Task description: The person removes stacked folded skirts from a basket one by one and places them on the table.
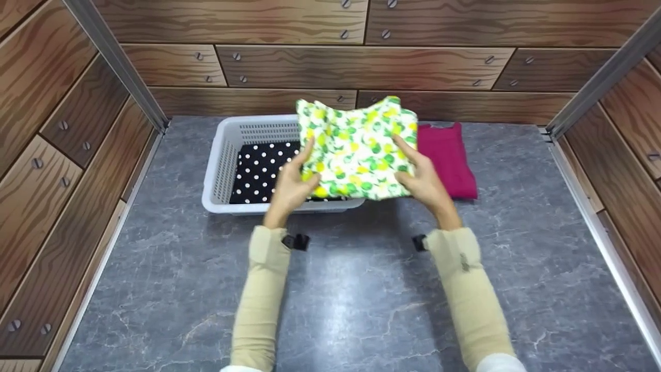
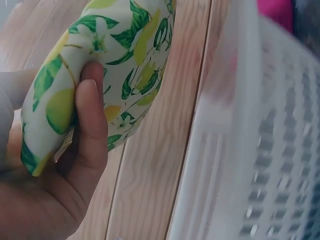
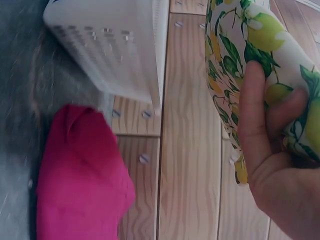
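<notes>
A folded white cloth with a lemon-and-leaf print (image 1: 356, 150) hangs between both hands, above the right part of a white plastic basket (image 1: 219, 155). My left hand (image 1: 293, 187) grips its left side, and in the left wrist view the fingers (image 2: 92, 115) curl round the fabric edge. On the opposite side my right hand (image 1: 424, 181) pinches the cloth, the fingers (image 3: 253, 115) lying against the print in the right wrist view. Inside the basket lies a black cloth with white dots (image 1: 263, 170), partly covered from sight by the lemon cloth.
A folded magenta cloth (image 1: 449, 163) lies on the grey marbled surface (image 1: 330, 310) right of the basket. Wood-patterned panels (image 1: 361, 67) stand at the back and both sides, with metal rails (image 1: 599, 72) at the corners.
</notes>
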`<state>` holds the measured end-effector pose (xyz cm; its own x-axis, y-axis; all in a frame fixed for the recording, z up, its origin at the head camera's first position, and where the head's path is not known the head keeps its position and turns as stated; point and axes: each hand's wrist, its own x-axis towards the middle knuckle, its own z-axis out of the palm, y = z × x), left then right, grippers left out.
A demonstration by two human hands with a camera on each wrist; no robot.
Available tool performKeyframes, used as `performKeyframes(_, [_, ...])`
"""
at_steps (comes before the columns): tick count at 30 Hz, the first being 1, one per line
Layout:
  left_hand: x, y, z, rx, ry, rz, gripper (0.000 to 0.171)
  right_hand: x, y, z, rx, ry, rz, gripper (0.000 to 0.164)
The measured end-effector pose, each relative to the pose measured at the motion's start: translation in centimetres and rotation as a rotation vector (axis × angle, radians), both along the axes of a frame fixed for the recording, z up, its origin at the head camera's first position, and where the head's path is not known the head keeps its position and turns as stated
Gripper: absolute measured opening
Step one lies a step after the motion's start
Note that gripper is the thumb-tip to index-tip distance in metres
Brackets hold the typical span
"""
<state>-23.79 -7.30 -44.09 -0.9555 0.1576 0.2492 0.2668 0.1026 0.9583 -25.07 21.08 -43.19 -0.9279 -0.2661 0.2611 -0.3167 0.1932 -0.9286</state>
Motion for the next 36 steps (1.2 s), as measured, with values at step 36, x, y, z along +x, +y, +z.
performKeyframes(36, [8.4, 10.7, -9.6, -0.582, 0.089, -0.217, 0.073, 12.7, 12.6, -8.7, 0.12, -0.249, -0.112, 0.071])
